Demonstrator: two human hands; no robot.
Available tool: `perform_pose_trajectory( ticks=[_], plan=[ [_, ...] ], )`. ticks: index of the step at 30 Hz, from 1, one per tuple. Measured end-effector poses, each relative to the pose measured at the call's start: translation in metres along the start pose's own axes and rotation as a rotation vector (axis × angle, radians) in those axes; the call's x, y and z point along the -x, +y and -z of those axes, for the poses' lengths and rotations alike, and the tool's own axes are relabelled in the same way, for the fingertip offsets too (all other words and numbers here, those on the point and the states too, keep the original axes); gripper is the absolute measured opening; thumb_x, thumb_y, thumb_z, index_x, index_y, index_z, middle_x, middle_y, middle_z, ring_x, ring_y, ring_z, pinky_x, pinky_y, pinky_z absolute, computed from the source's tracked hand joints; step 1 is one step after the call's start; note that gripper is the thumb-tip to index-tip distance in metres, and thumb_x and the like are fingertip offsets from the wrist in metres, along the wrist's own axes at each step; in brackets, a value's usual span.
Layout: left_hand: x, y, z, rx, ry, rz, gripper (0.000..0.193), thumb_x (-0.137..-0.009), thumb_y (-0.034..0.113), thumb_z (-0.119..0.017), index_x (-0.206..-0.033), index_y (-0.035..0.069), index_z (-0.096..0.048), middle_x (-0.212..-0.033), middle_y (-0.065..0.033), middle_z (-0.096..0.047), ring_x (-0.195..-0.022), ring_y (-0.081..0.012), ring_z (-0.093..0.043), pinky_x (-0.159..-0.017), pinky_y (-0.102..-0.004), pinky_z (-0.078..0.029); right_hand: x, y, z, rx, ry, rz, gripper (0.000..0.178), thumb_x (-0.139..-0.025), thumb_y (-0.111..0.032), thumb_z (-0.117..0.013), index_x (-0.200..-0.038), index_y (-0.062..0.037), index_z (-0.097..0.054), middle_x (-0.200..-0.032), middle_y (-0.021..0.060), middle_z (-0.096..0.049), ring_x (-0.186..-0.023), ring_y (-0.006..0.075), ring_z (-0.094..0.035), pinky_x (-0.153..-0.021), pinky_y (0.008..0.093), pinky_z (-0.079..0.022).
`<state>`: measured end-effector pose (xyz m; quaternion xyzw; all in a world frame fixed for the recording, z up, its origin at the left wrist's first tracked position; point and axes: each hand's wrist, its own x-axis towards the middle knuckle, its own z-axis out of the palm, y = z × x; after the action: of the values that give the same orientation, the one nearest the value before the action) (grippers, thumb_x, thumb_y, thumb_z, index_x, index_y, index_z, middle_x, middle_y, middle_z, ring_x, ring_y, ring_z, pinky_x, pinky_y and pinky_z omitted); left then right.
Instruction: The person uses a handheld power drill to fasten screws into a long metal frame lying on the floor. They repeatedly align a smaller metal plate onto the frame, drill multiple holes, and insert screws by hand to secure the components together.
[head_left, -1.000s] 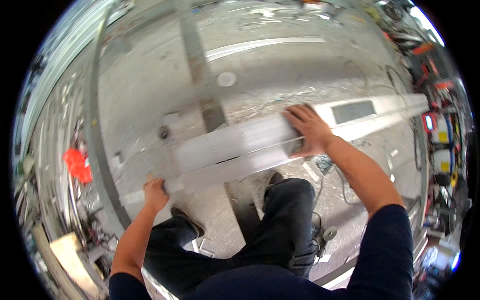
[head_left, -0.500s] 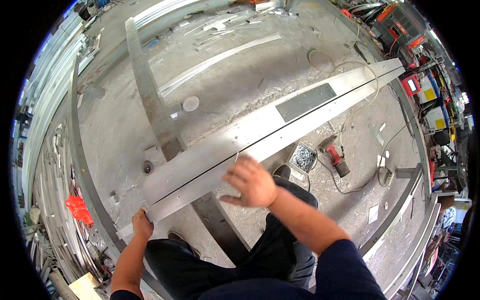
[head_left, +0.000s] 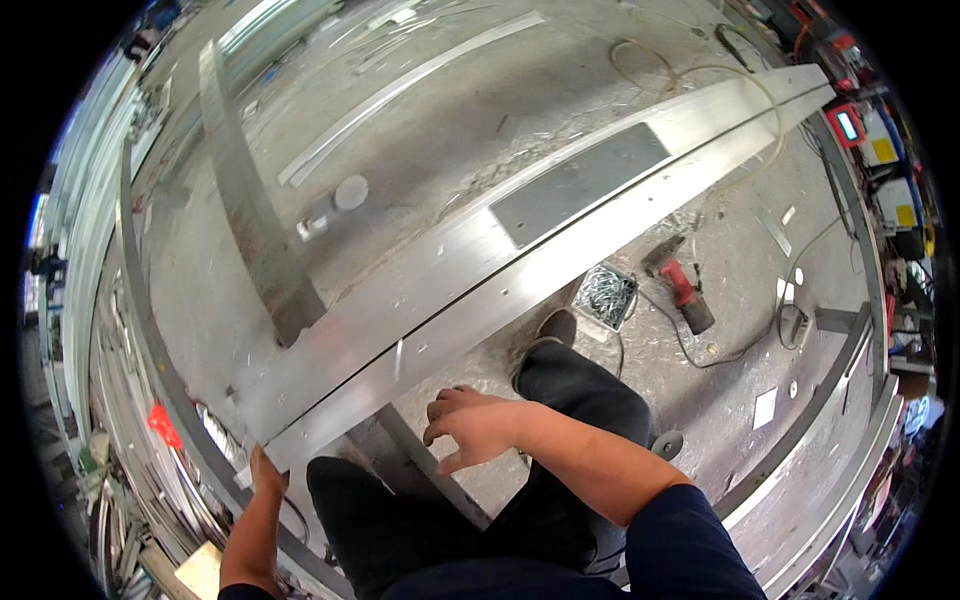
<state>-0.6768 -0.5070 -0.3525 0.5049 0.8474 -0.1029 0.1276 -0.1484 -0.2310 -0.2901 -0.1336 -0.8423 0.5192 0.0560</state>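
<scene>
I make out a plain navy shirt [head_left: 480,584], its short sleeve [head_left: 682,545] leaving the forearm [head_left: 590,455] bare, charcoal trousers [head_left: 585,390] and a brownish, round-toed shoe [head_left: 560,324].

I've got the panel [head_left: 425,275] lying across a beam [head_left: 245,205], with a plate [head_left: 580,183] on top. Box of fasteners [head_left: 607,297] sits right of my right foot [head_left: 555,328], power tool [head_left: 685,290] right of that. Disc's [head_left: 351,192] beyond the panel.
</scene>
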Motion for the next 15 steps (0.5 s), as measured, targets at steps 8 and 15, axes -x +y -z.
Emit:
perform_pose_trajectory(
  ticks=[8, 15],
  plan=[
    [-0.004, 0.028, 0.014, 0.086, 0.013, -0.129, 0.039, -0.092, 0.017, -0.061, -0.128, 0.002, -0.062, -0.126, -0.0210, -0.066, -0.116, -0.0434, -0.063, -0.099, -0.0468, -0.051, 0.023, 0.016, 0.021, 0.083, -0.295, -0.438, 0.056, -0.083, -0.041, -0.076, -0.124, -0.0051, -0.064, -0.112, 0.0191, -0.070, -0.109, 0.0406, -0.066, -0.092, 0.0514, -0.054],
    [-0.030, 0.028, 0.021, 0.490, -0.404, 0.022, 0.074, -0.072, 0.017, -0.086, -0.137, 0.005, -0.055, -0.129, -0.0144, -0.067, -0.124, -0.0315, -0.063, -0.105, -0.0406, -0.050, 0.007, 0.021, 0.014, 0.021, -0.442, -0.519, 0.057, -0.085, -0.043, -0.074, -0.127, -0.0060, -0.063, -0.116, 0.0171, -0.071, -0.112, 0.0389, -0.066, -0.093, 0.0513, -0.053]
  ],
)
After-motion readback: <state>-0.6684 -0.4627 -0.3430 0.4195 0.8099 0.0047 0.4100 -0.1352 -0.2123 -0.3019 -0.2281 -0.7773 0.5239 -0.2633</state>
